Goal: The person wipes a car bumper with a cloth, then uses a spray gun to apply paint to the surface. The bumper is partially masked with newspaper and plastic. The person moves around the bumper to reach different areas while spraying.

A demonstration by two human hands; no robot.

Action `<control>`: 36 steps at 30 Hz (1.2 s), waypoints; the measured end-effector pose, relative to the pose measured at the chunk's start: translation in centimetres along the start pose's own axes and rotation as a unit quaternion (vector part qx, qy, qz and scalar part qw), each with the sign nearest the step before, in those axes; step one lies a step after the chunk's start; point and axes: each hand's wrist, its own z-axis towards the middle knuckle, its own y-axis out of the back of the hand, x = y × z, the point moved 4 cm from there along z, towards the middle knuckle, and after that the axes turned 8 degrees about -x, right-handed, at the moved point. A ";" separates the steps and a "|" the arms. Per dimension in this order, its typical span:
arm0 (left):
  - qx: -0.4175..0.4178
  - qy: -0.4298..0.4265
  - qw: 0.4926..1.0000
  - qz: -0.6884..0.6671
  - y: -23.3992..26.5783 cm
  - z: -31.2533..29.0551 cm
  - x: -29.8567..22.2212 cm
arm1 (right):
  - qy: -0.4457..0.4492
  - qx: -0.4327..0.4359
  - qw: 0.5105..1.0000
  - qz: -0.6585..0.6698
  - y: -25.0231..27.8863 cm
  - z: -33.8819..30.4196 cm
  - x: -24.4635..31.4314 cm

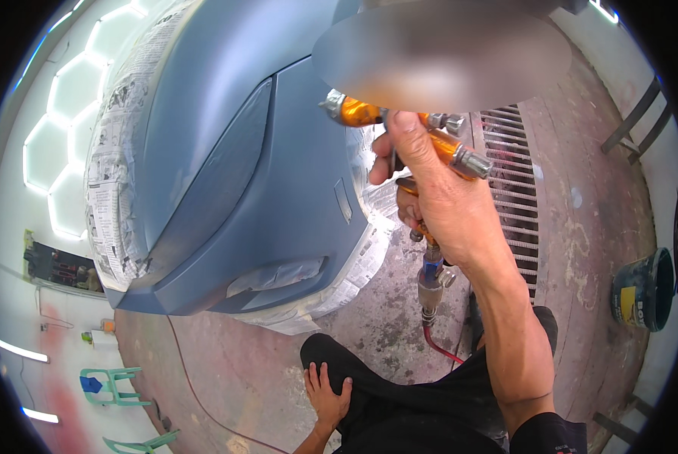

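Note:
My right hand (pixel 449 197) is wrapped round the handle of an orange and silver spray gun (pixel 360 112), raised in front of the car. The gun's nozzle points left, towards the grey-blue front end of a car body (pixel 301 174), and stands apart from it. From the bottom of the gun hang a metal air fitting (pixel 430 291) and a red hose (pixel 439 346). My left hand (pixel 326 397) lies with spread fingers on my dark-trousered leg, holding nothing. A blurred patch hides whatever is above the gun.
Newspaper and tape (pixel 112 204) mask the car's edges. A slatted floor grate (pixel 511 204) runs at the right, with a dark bucket (pixel 643 291) beyond. Green plastic chairs (pixel 116 387) stand at the lower left. A thin hose (pixel 184 363) crosses the floor. Hexagonal lights (pixel 48 151) line the left wall.

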 end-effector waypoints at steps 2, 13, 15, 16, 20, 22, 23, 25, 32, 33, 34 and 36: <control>0.002 0.001 1.000 -0.001 0.0 0.1 -0.1 | -0.011 0.035 0.999 -0.005 -0.3 -0.1 -0.1; -0.005 0.000 1.000 -0.004 0.1 0.0 0.2 | -0.003 -0.047 0.999 -0.004 0.4 0.1 0.4; -0.009 -0.006 1.000 -0.005 0.0 0.1 0.2 | -0.028 -0.047 0.998 -0.007 0.5 -0.1 1.2; -0.011 -0.009 1.000 -0.006 0.1 0.2 0.3 | -0.039 -0.038 0.998 -0.016 0.3 -0.4 1.6; -0.002 0.016 1.000 -0.006 -0.1 0.4 0.1 | -0.019 -0.009 0.998 -0.065 -0.5 -1.7 3.0; 0.000 0.027 1.000 -0.012 0.1 0.8 0.0 | -0.013 -0.001 0.996 -0.091 -1.2 -2.1 3.4; 0.005 0.033 0.999 -0.017 -0.1 0.8 0.0 | -0.011 0.002 0.994 -0.109 -1.4 -2.2 3.5; 0.001 0.035 0.999 -0.026 -0.6 1.1 -0.4 | 0.007 0.004 0.989 -0.146 -2.3 -2.1 4.5; 0.012 0.026 0.999 -0.046 -1.1 1.6 -0.7 | 0.033 -0.020 0.962 -0.272 -4.2 -1.5 6.0; 0.013 0.025 0.998 -0.049 -1.1 1.6 -0.6 | 0.031 -0.015 0.958 -0.284 -4.4 -1.7 6.0; 0.017 0.027 0.998 -0.050 -1.3 1.6 -0.6 | 0.029 -0.010 0.954 -0.297 -4.5 -1.8 6.1; 0.026 0.029 0.998 -0.048 -1.2 1.7 -0.5 | 0.011 0.009 0.952 -0.305 -5.0 -2.4 6.1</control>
